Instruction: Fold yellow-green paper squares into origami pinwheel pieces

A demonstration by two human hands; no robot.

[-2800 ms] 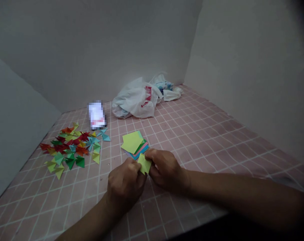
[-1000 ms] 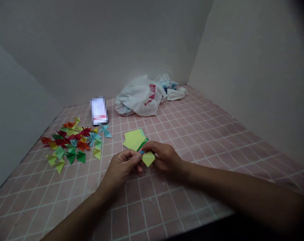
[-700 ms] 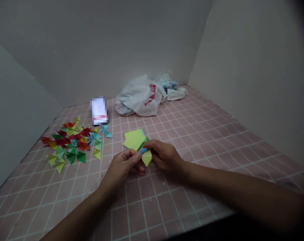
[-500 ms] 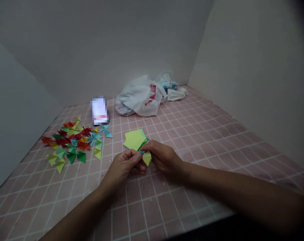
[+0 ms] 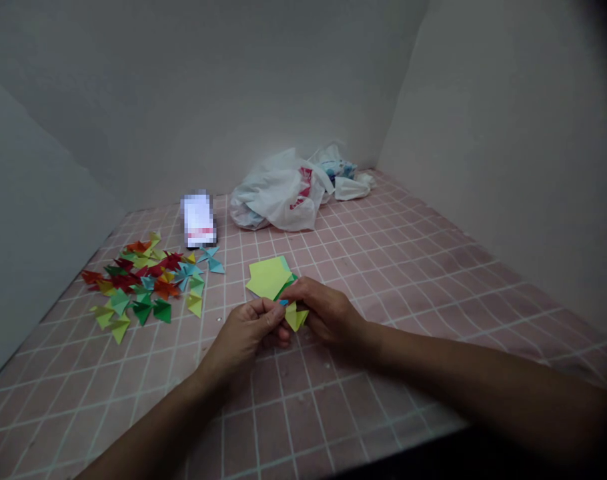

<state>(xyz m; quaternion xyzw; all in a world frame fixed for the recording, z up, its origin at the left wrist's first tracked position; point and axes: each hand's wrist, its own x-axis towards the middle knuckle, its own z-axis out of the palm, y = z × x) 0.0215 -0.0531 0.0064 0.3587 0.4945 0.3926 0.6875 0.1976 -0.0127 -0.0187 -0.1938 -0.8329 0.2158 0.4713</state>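
Between my two hands is a small yellow folded paper piece (image 5: 295, 317), its pointed flaps angled toward the right. My left hand (image 5: 256, 327) pinches its left side between thumb and fingers. From the other side my right hand (image 5: 331, 317) closes on it, the index finger bent over the top. A tiny blue bit (image 5: 283, 303) shows at the meeting fingertips; what it belongs to is hidden. Just beyond my hands lies a stack of paper sheets (image 5: 269, 277), yellow on top with green and light blue edges sticking out.
To the left spreads a pile of folded paper pieces (image 5: 162, 311) in red, orange, yellow, green and blue. Behind it stands a blurred phone (image 5: 199, 220). A white plastic bag (image 5: 278, 190) and crumpled packaging (image 5: 351, 189) lie by the back wall, on a pink checked tablecloth (image 5: 403, 267).
The folded yellow piece has turned slightly, and more of its right flap now shows. Both hands stay in nearly the same place.
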